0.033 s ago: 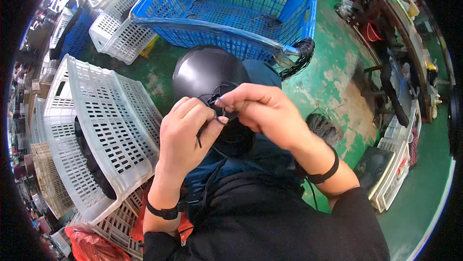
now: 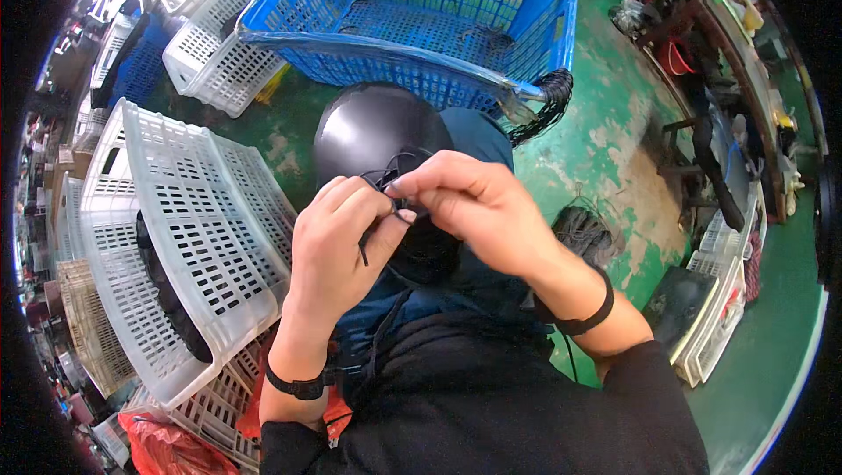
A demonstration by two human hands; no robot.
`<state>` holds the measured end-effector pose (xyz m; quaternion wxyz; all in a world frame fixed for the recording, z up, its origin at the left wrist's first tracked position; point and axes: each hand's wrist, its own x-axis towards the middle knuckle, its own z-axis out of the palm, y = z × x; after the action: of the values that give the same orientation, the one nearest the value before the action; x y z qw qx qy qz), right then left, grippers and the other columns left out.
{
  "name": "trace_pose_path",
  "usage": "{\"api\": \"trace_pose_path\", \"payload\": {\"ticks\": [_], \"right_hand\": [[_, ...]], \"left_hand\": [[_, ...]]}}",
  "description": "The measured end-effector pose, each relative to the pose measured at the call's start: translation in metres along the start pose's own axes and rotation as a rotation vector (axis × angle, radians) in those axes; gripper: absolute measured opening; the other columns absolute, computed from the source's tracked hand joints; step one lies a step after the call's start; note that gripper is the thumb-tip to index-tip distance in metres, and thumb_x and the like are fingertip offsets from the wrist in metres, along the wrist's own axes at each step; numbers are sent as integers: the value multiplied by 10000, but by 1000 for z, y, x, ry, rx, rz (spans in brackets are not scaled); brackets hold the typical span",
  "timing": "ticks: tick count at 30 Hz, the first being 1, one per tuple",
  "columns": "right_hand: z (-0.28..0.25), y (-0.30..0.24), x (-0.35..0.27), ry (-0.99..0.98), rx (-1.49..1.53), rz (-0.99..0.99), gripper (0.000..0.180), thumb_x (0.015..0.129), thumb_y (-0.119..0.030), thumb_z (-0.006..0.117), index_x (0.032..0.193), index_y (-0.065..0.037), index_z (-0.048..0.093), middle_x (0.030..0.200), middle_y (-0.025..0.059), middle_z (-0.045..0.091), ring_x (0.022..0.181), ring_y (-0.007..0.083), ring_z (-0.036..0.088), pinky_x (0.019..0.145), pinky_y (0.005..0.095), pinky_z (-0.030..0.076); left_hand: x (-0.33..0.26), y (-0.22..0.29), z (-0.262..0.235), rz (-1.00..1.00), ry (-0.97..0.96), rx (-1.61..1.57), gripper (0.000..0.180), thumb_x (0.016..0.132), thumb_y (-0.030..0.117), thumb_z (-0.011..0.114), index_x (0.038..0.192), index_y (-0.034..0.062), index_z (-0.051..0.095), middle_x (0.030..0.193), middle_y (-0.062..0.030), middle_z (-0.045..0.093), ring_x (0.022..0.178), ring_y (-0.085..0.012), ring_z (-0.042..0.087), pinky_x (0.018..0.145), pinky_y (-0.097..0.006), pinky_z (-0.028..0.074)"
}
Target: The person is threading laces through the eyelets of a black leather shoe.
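Nothing moved since the earlier frame, both hands same spot. One black helmet sits on my lap, dome up, just below one blue crate. One thin black cord at its near edge: left hand pinches it, loose end hanging; right hand pinches it too, fingertips meeting. One white crate leans at my left, two more white ones behind.
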<state>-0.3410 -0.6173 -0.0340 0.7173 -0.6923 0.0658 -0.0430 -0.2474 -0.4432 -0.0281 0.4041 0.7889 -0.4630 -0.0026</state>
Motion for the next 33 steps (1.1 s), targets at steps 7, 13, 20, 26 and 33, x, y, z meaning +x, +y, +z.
{"api": "trace_pose_path", "payload": {"ticks": [7, 13, 20, 26, 33], "right_hand": [[4, 1, 7, 58, -536, -390, 153, 878, -63, 685, 1023, -59, 638, 957, 147, 614, 855, 379, 649, 707, 434, 538], [-4, -2, 16, -63, -704, -417, 157, 854, -88, 680, 969, -56, 577, 919, 145, 592, 801, 395, 636, 648, 480, 516], [-24, -1, 13, 15, -311, -3, 124, 865, -128, 621, 924, -33, 566, 814, 75, 612, 644, 182, 586, 590, 341, 467], [-25, 11, 15, -92, 130, 143, 47, 916, -114, 540, 931, -73, 522, 749, -15, 525, 592, 44, 432, 503, 209, 329], [-22, 24, 5, -83, 121, 231, 59, 910, -129, 530, 909, -73, 515, 698, -37, 475, 556, 36, 376, 479, 215, 288]], "left_hand": [[0, -6, 1, -121, -92, -135, 108, 818, 46, 661, 816, -11, 570, 759, -140, 544, 707, -327, 555, 655, -395, 459], [7, -8, 3, -93, -69, -45, 69, 723, -14, 624, 765, -25, 570, 741, -142, 554, 721, -317, 591, 669, -391, 482], [-1, -22, -9, -85, -16, -289, 92, 713, -77, 527, 760, -55, 603, 940, -172, 728, 629, -185, 632, 598, -304, 504], [-7, -33, -6, -485, -175, -1097, 167, 776, -51, 429, 735, -44, 591, 855, -143, 687, 605, -69, 523, 548, -213, 392], [-16, -29, -5, -352, -185, -684, 66, 727, -52, 503, 677, -34, 543, 697, -72, 613, 620, -94, 520, 572, -259, 405]]}}
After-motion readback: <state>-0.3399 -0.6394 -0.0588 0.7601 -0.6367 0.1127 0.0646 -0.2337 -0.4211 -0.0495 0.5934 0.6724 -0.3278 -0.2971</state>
